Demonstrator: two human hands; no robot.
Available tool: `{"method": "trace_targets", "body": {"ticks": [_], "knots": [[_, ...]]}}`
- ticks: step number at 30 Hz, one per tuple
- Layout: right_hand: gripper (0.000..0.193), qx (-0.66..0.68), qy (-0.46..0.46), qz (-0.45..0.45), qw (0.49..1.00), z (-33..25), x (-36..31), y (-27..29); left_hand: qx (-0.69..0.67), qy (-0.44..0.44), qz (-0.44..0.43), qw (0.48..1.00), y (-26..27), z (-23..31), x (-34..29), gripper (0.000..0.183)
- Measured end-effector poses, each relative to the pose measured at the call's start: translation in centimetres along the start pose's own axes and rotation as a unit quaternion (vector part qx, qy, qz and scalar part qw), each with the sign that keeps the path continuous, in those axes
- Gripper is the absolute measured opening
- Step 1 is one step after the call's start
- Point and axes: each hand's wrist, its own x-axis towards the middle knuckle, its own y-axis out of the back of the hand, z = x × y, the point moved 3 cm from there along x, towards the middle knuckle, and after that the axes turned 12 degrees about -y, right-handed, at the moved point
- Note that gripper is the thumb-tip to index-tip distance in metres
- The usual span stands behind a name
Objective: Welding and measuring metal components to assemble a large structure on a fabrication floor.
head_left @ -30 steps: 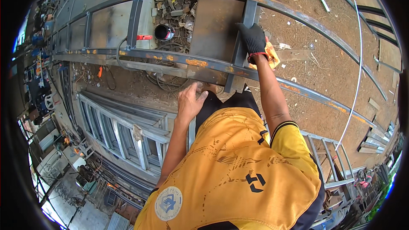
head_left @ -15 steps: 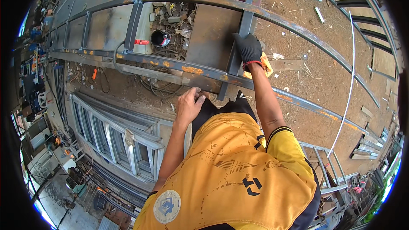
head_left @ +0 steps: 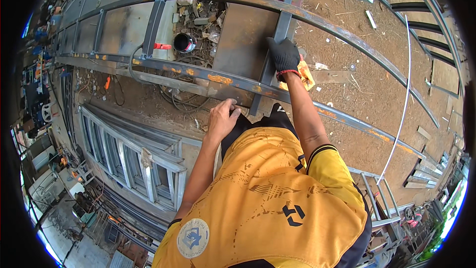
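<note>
A black knitted glove with a red cuff covers my right hand (head_left: 286, 57). It is closed over a dark steel crossbar (head_left: 268, 72), which spans a long frame of two rust-patched rails. The near rail (head_left: 218, 78) runs in front of my legs, and the far rail (head_left: 327, 23) curves away to the right. My bare left hand (head_left: 221, 120) rests by my dark-clad thigh, just short of the near rail. Its thumb stands apart from the loosely bent fingers, and nothing shows in it. A yellow-orange item (head_left: 303, 78) lies on the ground beside my right wrist.
Under the frame are a brown steel plate (head_left: 243, 34), scrap pieces (head_left: 201, 20) and an open can (head_left: 184, 43). A red-handled clamp (head_left: 162, 46) sits by another crossbar. Window-like metal frames (head_left: 131, 161) lean at left. A white strip (head_left: 404, 99) and a second dark frame (head_left: 421, 25) are at right.
The whole view has shifted slightly. My right hand stays on the crossbar, and my left hand keeps its place by my thigh.
</note>
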Motion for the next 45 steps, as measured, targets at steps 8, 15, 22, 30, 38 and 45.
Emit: {"method": "trace_targets", "body": {"ticks": [8,15,22,30,38,45], "knots": [[0.075,0.004,0.009,-0.013,1.000,0.1,0.1,0.1,0.019,-0.014,-0.016,1.000,-0.8,1.2,0.6,0.028],[0.076,0.013,0.020,-0.014,1.000,0.3,0.0,-0.1,0.017,-0.013,-0.017,1.000,-1.1,1.3,0.2,0.027],[0.078,0.004,0.022,-0.019,1.000,0.3,0.7,-0.2,0.042,-0.021,-0.024,0.999,-1.4,1.5,0.6,0.028],[0.077,0.003,0.023,-0.020,1.000,0.3,0.5,-0.2,0.047,-0.051,-0.041,0.997,-2.6,2.0,1.1,0.027],[0.078,0.001,0.015,-0.036,0.999,0.1,0.1,0.2,0.035,-0.070,-0.044,0.996,-3.5,2.2,1.4,0.026],[0.079,0.004,0.015,-0.036,0.999,0.0,0.1,0.3,0.033,-0.039,-0.046,0.998,-3.0,1.6,0.5,0.027]]}}
